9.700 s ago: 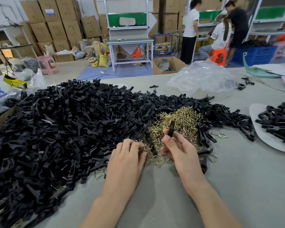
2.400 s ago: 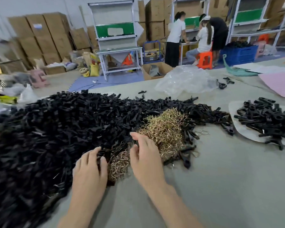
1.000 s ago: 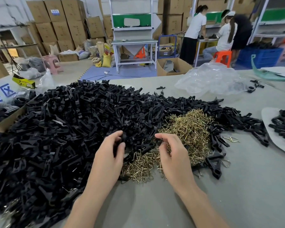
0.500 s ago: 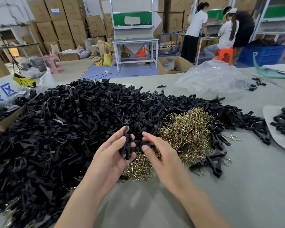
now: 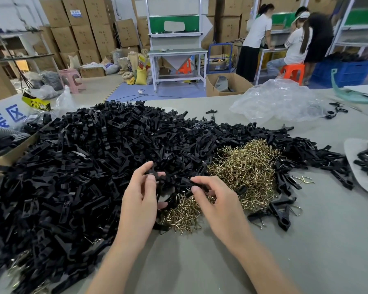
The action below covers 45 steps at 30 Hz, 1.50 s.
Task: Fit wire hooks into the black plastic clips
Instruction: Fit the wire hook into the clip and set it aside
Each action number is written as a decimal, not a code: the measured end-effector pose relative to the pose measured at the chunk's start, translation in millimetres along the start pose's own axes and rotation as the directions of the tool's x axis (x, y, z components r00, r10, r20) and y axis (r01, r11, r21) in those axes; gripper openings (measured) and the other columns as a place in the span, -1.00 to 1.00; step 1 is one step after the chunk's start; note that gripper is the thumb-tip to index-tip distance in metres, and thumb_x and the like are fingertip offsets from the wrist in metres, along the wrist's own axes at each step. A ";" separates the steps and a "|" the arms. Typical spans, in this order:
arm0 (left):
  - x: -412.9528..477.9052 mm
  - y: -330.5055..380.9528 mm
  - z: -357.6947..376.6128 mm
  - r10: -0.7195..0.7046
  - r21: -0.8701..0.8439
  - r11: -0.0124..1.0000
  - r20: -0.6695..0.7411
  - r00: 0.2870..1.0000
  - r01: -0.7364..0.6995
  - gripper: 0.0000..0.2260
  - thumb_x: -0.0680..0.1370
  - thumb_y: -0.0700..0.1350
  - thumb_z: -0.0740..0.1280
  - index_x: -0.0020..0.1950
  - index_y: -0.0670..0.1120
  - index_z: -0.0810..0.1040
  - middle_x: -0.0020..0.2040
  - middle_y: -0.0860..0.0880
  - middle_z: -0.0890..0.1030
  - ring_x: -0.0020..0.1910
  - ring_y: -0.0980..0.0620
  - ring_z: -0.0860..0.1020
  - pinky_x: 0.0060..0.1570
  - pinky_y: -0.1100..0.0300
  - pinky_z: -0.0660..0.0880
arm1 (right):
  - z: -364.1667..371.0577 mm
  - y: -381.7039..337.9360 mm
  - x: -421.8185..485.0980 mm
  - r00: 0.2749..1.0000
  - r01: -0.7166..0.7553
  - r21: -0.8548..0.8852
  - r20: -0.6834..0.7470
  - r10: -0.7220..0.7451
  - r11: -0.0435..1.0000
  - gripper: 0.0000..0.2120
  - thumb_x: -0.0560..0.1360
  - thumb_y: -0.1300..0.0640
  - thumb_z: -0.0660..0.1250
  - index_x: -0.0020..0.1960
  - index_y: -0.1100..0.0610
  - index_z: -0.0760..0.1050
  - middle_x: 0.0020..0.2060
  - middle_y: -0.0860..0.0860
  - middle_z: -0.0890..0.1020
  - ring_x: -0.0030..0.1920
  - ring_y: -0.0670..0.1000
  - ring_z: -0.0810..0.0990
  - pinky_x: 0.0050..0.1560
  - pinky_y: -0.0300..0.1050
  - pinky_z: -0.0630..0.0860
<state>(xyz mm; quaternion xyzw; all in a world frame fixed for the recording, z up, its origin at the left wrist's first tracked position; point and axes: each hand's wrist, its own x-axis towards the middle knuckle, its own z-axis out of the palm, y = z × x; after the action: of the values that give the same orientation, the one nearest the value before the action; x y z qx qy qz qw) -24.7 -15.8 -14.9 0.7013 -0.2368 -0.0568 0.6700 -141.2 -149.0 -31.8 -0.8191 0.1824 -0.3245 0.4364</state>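
Note:
A huge heap of black plastic clips (image 5: 83, 162) covers the left and middle of the grey table. A mound of brass wire hooks (image 5: 244, 168) lies against its right side, with more hooks spilling toward me. My left hand (image 5: 140, 200) holds a few black clip pieces (image 5: 159, 183) between thumb and fingers, just above the hooks. My right hand (image 5: 219, 202) pinches another black clip piece (image 5: 192, 183) with thumb and forefinger, close to the left hand. The two hands are a small gap apart.
A pale mat (image 5: 361, 177) at the right edge carries a pile of black clips. Loose clips and a few stray hooks (image 5: 305, 180) lie right of the mound. A crumpled clear plastic bag (image 5: 280, 102) sits far right. A cardboard box (image 5: 6, 153) borders the left. People work in the background.
Both hands have lifted slightly from the heap with clip pieces. The right hand, which was reaching with open fingers, now pinches a black clip piece.

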 end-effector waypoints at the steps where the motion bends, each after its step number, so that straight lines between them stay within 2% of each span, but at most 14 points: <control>1: -1.4 -1.0 -0.4 0.083 0.127 0.989 -0.013 0.997 -0.080 -0.71 0.70 -0.06 0.14 0.38 0.19 0.44 0.08 0.20 0.66 -0.02 0.23 0.62 -0.20 0.20 0.60 | 0.1 -0.3 0.7 0.999 -0.032 0.056 -0.003 0.033 0.998 -0.81 0.61 -0.01 0.34 0.21 -0.18 0.58 0.05 -0.35 0.61 0.10 -0.30 0.54 0.03 -0.46 0.40; 4: -7.8 0.0 -0.6 0.225 0.460 0.864 0.006 0.974 -0.202 -0.65 0.64 0.15 0.04 0.42 0.26 0.33 0.07 0.26 0.63 -0.27 0.19 0.53 -0.21 0.17 0.49 | -1.6 -1.5 4.5 0.996 -0.084 0.221 -0.008 0.088 0.972 -0.80 0.62 0.03 0.34 0.20 -0.18 0.58 -0.03 -0.26 0.69 0.01 -0.18 0.65 0.00 -0.32 0.52; 6: -10.2 1.6 1.9 0.247 0.471 0.854 0.005 0.969 -0.220 -0.62 0.64 0.14 0.04 0.45 0.21 0.33 0.03 0.23 0.62 -0.20 0.14 0.56 -0.17 0.12 0.52 | -4.6 -4.2 6.3 0.994 -0.099 0.346 -0.018 0.112 0.933 -0.80 0.62 0.06 0.33 0.20 -0.15 0.59 -0.06 -0.14 0.72 -0.01 -0.11 0.68 0.05 -0.24 0.58; 10: -10.0 5.3 10.8 0.050 0.089 0.995 0.000 0.999 -0.049 -0.71 0.69 -0.10 0.19 0.40 0.10 0.44 0.00 0.17 0.68 -0.14 0.19 0.62 -0.18 0.19 0.57 | -11.2 -8.1 7.3 0.987 -0.116 0.550 -0.030 0.158 0.827 -0.82 0.56 -0.02 0.32 0.06 -0.11 0.68 -0.16 0.04 0.73 -0.13 -0.05 0.69 -0.05 -0.25 0.59; 14: -8.4 6.3 17.1 -0.121 -0.229 0.963 0.111 0.986 0.144 -0.74 0.66 -0.23 0.24 0.31 -0.03 0.55 0.04 0.01 0.72 -0.03 0.08 0.67 -0.07 0.30 0.58 | -14.4 -7.3 12.2 0.973 -0.190 0.660 0.030 0.227 0.727 -0.77 0.45 0.01 0.40 0.06 0.04 0.70 -0.21 0.04 0.72 -0.19 -0.08 0.66 -0.11 -0.29 0.58; 17: -9.7 9.6 18.5 -0.132 -0.314 0.935 0.122 0.984 0.165 -0.76 0.66 -0.25 0.21 0.23 -0.05 0.61 0.04 -0.06 0.72 -0.02 0.03 0.68 -0.09 0.28 0.58 | -15.3 -7.3 11.2 0.977 -0.203 0.619 0.081 0.195 0.758 -0.72 0.45 0.07 0.42 0.16 0.03 0.64 -0.13 0.03 0.75 -0.11 -0.10 0.70 -0.04 -0.31 0.58; 22: -15.1 15.9 14.9 0.050 -0.135 0.990 0.054 0.997 -0.042 -0.72 0.68 -0.18 0.21 0.28 0.11 0.56 0.07 0.13 0.71 0.02 0.16 0.64 0.01 0.34 0.55 | -13.9 -7.8 5.0 0.982 -0.181 0.500 0.140 0.127 0.847 -0.80 0.59 0.13 0.36 0.21 0.08 0.49 -0.06 0.01 0.75 -0.04 -0.03 0.71 0.03 -0.25 0.58; 25: -18.5 20.7 16.0 0.143 -0.048 0.989 0.073 0.987 -0.140 -0.69 0.67 -0.15 0.22 0.30 0.23 0.50 0.11 0.21 0.68 -0.07 0.23 0.58 -0.02 0.41 0.51 | -11.9 -12.2 3.0 0.975 -0.198 0.471 0.186 0.123 0.860 -0.78 0.50 0.03 0.43 0.12 0.06 0.57 -0.08 -0.01 0.75 -0.05 -0.04 0.72 0.02 -0.23 0.59; 28: -22.3 21.9 19.8 0.091 -0.077 0.994 0.145 0.985 -0.080 -0.70 0.65 -0.18 0.25 0.25 0.19 0.55 0.09 0.16 0.70 0.08 0.19 0.65 0.11 0.35 0.53 | -9.6 -13.2 3.5 0.977 -0.199 0.476 0.169 0.132 0.857 -0.87 0.49 0.10 0.48 0.03 -0.02 0.66 -0.12 -0.03 0.74 -0.10 -0.07 0.70 -0.04 -0.23 0.60; 30: -24.7 22.0 22.0 0.072 -0.053 0.997 0.175 0.982 -0.064 -0.70 0.64 -0.20 0.28 0.20 0.20 0.57 0.05 0.18 0.71 0.05 0.18 0.66 0.05 0.38 0.54 | -9.8 -13.0 4.3 0.978 -0.202 0.514 0.143 0.149 0.834 -0.87 0.50 0.17 0.47 0.03 0.01 0.68 -0.09 0.00 0.74 -0.08 -0.04 0.70 -0.07 -0.22 0.61; 33: -26.2 21.6 23.4 0.048 -0.088 0.996 0.192 0.980 -0.032 -0.77 0.63 -0.20 0.29 0.20 0.06 0.62 -0.09 0.06 0.74 -0.10 0.11 0.69 -0.08 0.36 0.56 | -11.9 -14.6 4.4 0.973 -0.231 0.610 0.146 0.179 0.758 -0.81 0.45 0.07 0.45 0.05 0.05 0.70 -0.05 0.08 0.75 0.00 0.13 0.73 -0.05 -0.20 0.64; 37: -29.5 24.0 26.5 0.038 -0.117 0.993 0.184 0.982 -0.016 -0.79 0.64 -0.18 0.28 0.19 0.02 0.64 -0.14 0.00 0.74 -0.16 0.05 0.70 -0.12 0.32 0.58 | -11.1 -13.6 5.5 0.961 -0.277 0.668 0.184 0.207 0.690 -0.75 0.43 0.05 0.44 0.09 0.05 0.70 -0.08 0.11 0.72 0.06 0.28 0.69 0.11 0.09 0.65; 41: -30.6 24.8 26.2 0.031 -0.116 0.993 0.108 0.994 -0.018 -0.83 0.62 -0.14 0.32 0.11 0.07 0.66 -0.08 0.11 0.73 -0.14 0.14 0.67 -0.14 0.39 0.54 | -10.8 -15.6 7.2 0.953 -0.302 0.695 0.209 0.219 0.653 -0.75 0.42 0.06 0.45 0.08 0.03 0.72 -0.10 0.06 0.69 -0.10 -0.02 0.67 -0.01 -0.16 0.64; 45: -30.9 23.1 26.4 0.054 -0.090 0.995 0.063 0.997 -0.049 -0.89 0.57 -0.04 0.36 0.03 0.08 0.67 -0.13 0.04 0.71 -0.15 0.03 0.65 -0.14 0.29 0.57 | -10.7 -15.1 6.8 0.956 -0.292 0.672 0.221 0.192 0.681 -0.75 0.41 0.02 0.46 0.09 -0.02 0.72 -0.15 -0.02 0.67 -0.13 -0.08 0.63 -0.01 -0.20 0.61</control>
<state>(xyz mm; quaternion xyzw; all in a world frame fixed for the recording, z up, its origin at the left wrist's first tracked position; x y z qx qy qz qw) -68.3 -27.1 -2.5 0.6625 -0.2738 -0.0726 0.6934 -143.4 -151.0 -12.3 -0.5816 0.1241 -0.2537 0.7629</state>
